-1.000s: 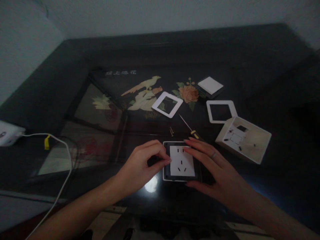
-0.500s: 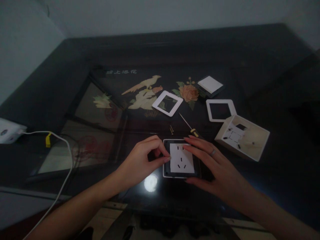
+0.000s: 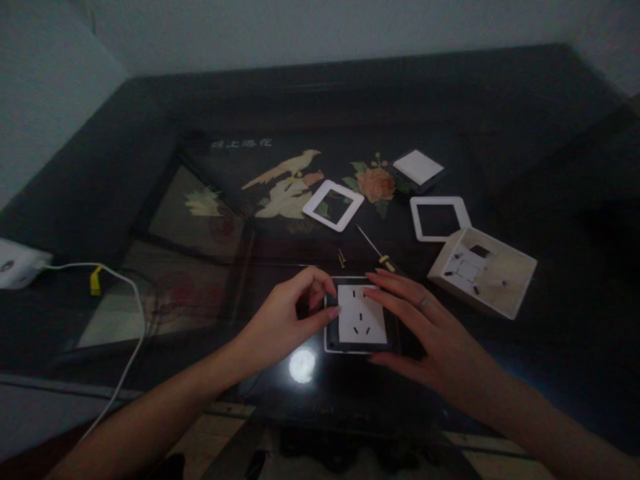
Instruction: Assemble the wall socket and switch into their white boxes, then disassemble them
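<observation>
A wall socket (image 3: 361, 331) with a white slotted face, a dark surround and a thin white rim lies flat on the dark table in front of me. My right hand (image 3: 417, 313), with a ring on one finger, grips its right side, fingers over the top and face, thumb at the near edge. At the left edge of the white face is my left hand (image 3: 300, 307). Its thumb and index fingertips are a little apart, with nothing visible between them, and its other fingers are curled.
Beyond the socket lie screws (image 3: 341, 258), a screwdriver (image 3: 376, 248) and two white frames (image 3: 313, 207) (image 3: 417, 230). A white box (image 3: 510, 267) stands on the right, a white-faced panel (image 3: 419, 167) farther back. A white cable (image 3: 141, 300) runs along the left.
My left thumb and index finger have come apart from a pinch at the left edge of the socket's face. My right hand keeps its grip. The view has shifted slightly.
</observation>
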`<move>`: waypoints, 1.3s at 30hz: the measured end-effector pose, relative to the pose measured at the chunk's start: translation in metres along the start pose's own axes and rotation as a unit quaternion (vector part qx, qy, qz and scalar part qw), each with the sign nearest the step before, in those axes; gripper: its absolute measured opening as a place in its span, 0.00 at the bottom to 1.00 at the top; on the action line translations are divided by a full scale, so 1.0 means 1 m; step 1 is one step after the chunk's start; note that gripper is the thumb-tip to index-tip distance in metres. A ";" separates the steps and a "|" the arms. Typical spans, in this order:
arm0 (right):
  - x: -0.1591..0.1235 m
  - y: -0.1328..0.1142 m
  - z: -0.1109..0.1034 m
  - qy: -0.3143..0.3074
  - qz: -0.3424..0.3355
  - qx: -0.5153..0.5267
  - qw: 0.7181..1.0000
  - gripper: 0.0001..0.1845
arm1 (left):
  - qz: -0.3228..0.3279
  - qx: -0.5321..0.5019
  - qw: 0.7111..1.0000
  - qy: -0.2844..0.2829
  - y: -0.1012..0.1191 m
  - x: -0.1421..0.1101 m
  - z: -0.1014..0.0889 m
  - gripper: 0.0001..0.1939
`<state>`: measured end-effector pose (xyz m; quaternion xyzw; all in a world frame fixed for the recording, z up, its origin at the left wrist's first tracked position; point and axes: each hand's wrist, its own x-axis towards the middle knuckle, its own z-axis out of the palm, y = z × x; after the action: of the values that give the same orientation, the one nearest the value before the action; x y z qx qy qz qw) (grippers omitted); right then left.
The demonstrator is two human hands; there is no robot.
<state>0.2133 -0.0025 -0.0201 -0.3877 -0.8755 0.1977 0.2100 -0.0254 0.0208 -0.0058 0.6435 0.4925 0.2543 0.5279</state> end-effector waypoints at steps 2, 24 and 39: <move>0.001 0.000 0.000 0.003 -0.004 -0.002 1.000 0.34 | -0.002 0.005 1.000 0.005 -0.001 0.000 0.001 0.05; 0.000 0.000 0.000 0.003 -0.009 0.003 1.000 0.36 | 0.006 -0.020 1.000 -0.009 -0.004 0.003 -0.002 0.04; -0.001 0.000 0.000 0.000 -0.007 0.000 1.000 0.38 | -0.004 -0.036 0.999 -0.001 -0.003 0.005 -0.001 0.06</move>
<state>0.2132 -0.0032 -0.0202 -0.3816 -0.8781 0.1969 0.2112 -0.0255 0.0257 -0.0097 0.6223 0.4849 0.2691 0.5525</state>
